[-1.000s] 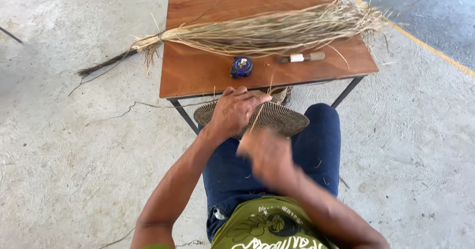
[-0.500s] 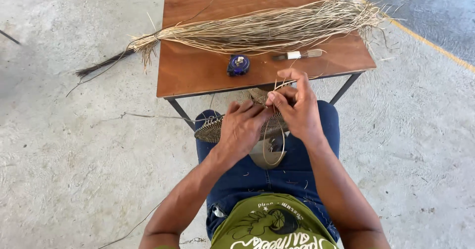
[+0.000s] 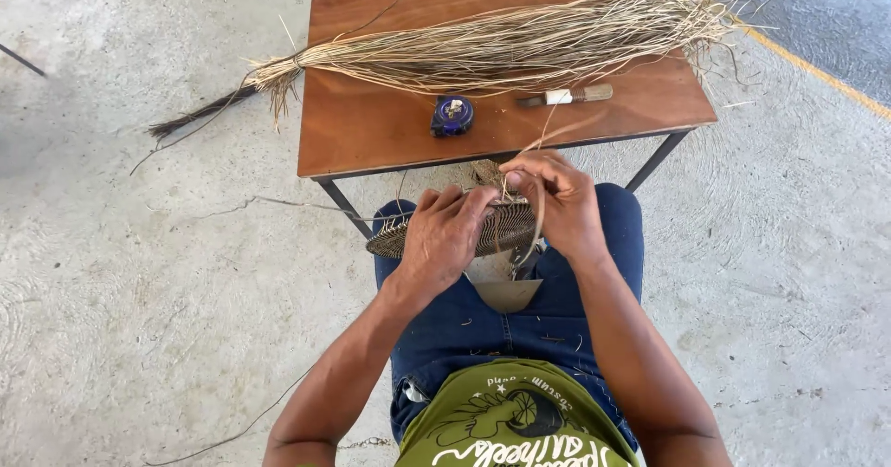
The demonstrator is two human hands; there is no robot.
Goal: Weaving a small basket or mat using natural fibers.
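Note:
A flat round woven disc (image 3: 394,238) of dark and pale fibre rests on my lap, above my blue trousers. My left hand (image 3: 445,233) lies over its top and grips it. My right hand (image 3: 555,200) is at the disc's right rim, its fingers pinched on a thin pale fibre strand (image 3: 548,137) that rises toward the table edge. Much of the disc is hidden under my hands.
A small brown table (image 3: 371,128) stands in front of my knees. On it lie a long bundle of dried fibres (image 3: 483,45), a round blue tape measure (image 3: 452,114) and a small wooden-handled tool (image 3: 568,97). Bare concrete floor surrounds me, with a yellow line (image 3: 789,54) at right.
The disc was tilted up on edge and has been laid flatter again. My right hand came forward from my lap to the disc's rim and pinched a strand.

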